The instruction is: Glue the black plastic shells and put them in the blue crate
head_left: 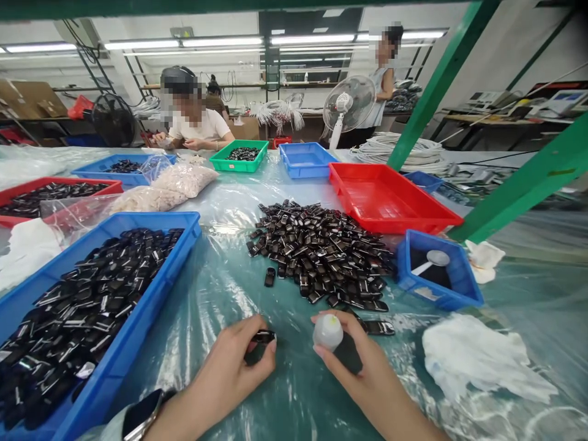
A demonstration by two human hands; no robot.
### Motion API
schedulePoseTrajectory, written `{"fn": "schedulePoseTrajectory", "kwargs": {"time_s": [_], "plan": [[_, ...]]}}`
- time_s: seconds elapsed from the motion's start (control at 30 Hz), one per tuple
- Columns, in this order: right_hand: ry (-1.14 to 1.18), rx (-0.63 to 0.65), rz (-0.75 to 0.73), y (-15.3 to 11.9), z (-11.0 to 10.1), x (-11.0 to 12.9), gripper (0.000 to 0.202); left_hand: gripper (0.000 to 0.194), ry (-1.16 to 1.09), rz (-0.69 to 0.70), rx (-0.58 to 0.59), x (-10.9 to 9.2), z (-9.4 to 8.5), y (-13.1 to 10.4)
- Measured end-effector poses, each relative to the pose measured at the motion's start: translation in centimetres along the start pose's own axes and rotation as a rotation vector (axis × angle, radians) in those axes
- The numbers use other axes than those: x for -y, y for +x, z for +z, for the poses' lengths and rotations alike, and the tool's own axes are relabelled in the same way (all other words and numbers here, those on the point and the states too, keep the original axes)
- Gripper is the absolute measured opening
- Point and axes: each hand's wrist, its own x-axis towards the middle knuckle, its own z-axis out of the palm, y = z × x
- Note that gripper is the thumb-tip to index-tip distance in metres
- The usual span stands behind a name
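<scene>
My left hand (236, 355), with a watch on its wrist, pinches a small glossy black piece (263, 336) between thumb and fingers. Across from it, my right hand (356, 358) holds a small white bottle (327, 332) by its sides, a yellowish spot on its top. Just beyond my hands lies a heap of black pieces (321, 245) on the plastic-covered table (220, 275). One single piece (269, 277) sits apart at the heap's near left edge. Beside my right hand, another black piece (380, 327) lies flat.
A long blue tray (184, 245) of black pieces stands left. Right of the heap are a blue box (441, 297) with a white scoop, a white cloth (482, 358) and a red tray (390, 199). Green posts (519, 184) rise at right. A person (199, 125) sits across the table.
</scene>
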Motion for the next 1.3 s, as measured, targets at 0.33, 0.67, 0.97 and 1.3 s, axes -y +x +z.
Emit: {"fn": "schedulePoseTrajectory", "kwargs": {"time_s": [0.33, 0.67, 0.97, 1.3], "plan": [[-0.035, 0.019, -0.062, -0.2, 0.2, -0.2, 0.024, 0.028, -0.037, 0.006, 0.037, 0.2, 0.4, -0.3], [-0.017, 0.015, -0.173, -0.8, -0.6, 0.3, 0.034, 0.016, -0.213, -0.011, 0.145, 0.2, -0.6, -1.0], [0.057, -0.044, -0.206, -1.6, -0.2, -0.1, 0.035, 0.022, -0.458, -0.115, 0.098, 0.7, -0.9, -0.9], [-0.159, 0.038, -0.333, -1.0, -1.4, -0.3, 0.039, 0.020, -0.543, -0.251, 0.166, 0.8, -1.0, -1.1]]}}
